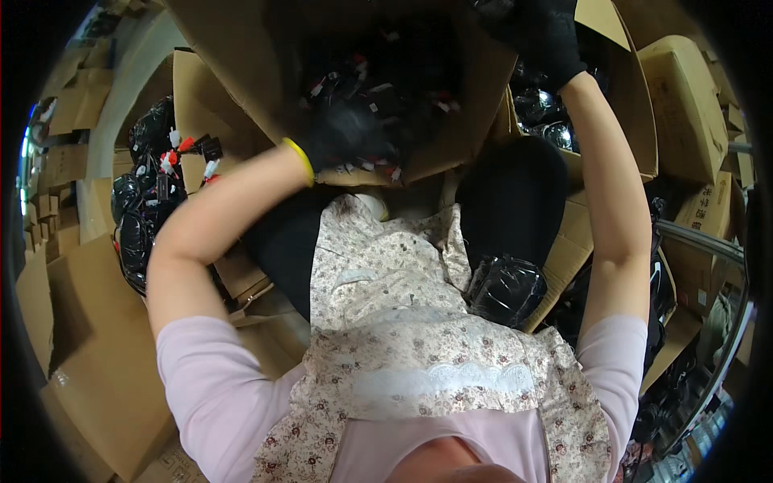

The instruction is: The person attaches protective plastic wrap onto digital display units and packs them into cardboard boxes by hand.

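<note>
My left hand (350, 141), in a black glove with a yellow cuff, reaches into the near side of an open cardboard box (233, 40). It is smeared by motion, and its fingers blend into the dark contents. Beside it lie black cable bundles (382, 101) with white and red plug connectors. At the upper right, my right hand (535, 36), also black-gloved, is partly cut off by the top edge. Its fingers are closed at a shiny black plastic-wrapped bundle (493, 8), only part of which shows. Below that hand, a second box (636, 105) holds more shiny wrapped bundles (555, 133).
One black wrapped bundle (507, 290) rests by my right thigh. To my left, a box (197, 105) has wrapped bundles and cables with red and white connectors (167, 161) piled at its side. Closed cartons (684, 105) and a metal rail (700, 241) stand at right.
</note>
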Demonstrator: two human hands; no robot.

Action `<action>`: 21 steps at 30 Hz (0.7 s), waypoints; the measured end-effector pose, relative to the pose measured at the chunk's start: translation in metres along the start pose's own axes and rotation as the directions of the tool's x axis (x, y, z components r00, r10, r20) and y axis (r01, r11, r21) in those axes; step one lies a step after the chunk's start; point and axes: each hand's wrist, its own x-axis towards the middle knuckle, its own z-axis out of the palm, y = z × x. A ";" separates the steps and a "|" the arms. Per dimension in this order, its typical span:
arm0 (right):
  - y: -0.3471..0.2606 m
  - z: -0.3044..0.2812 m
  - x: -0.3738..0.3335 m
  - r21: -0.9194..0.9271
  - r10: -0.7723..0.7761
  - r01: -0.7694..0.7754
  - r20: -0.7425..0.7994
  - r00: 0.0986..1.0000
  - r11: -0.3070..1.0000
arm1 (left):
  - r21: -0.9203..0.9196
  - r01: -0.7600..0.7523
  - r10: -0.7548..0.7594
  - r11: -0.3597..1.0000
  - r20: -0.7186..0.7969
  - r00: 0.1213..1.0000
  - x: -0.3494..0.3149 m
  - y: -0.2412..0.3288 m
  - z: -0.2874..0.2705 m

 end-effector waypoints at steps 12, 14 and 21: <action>-0.032 0.002 0.015 0.249 -0.095 0.136 -0.169 0.981 0.959 | 0.210 0.212 -0.298 0.954 0.610 0.734 -0.116 0.104 0.198; -0.022 0.000 0.001 0.286 -0.083 0.114 -0.121 0.989 0.951 | 0.197 0.103 -0.200 0.975 0.577 0.792 -0.095 0.101 0.168; -0.027 0.001 0.027 0.372 -0.059 0.092 -0.100 0.993 0.924 | -0.241 -0.108 0.236 0.964 0.603 0.762 -0.068 0.098 0.059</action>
